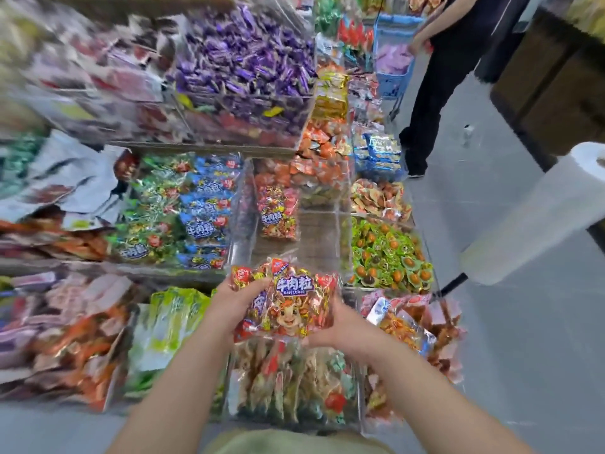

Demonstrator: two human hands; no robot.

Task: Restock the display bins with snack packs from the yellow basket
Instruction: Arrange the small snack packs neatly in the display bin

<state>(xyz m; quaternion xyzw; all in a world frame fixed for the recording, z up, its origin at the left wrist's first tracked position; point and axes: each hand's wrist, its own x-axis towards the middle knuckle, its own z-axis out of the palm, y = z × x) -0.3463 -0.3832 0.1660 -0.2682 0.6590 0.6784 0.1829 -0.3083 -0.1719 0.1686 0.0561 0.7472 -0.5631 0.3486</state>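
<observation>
The scene was lit brightly and evenly; only faint, soft shadows were cast. Heavy motion blur was recorded from 8 to 11 o'clock, where the packets (pixel 65 77) were smeared. The red snack pack (pixel 291 303) at centre was rendered sharpest. Glare was noted on the clear bin walls (pixel 243 204). Wide-angle bending was observed at the edges.

Left hand (pixel 236 299), right hand (pixel 334 326) bare; both forearms (pixel 183 381) bare down to frame edge. Pale olive-green garment (pixel 294 443) at chest, plain, blurred.
</observation>
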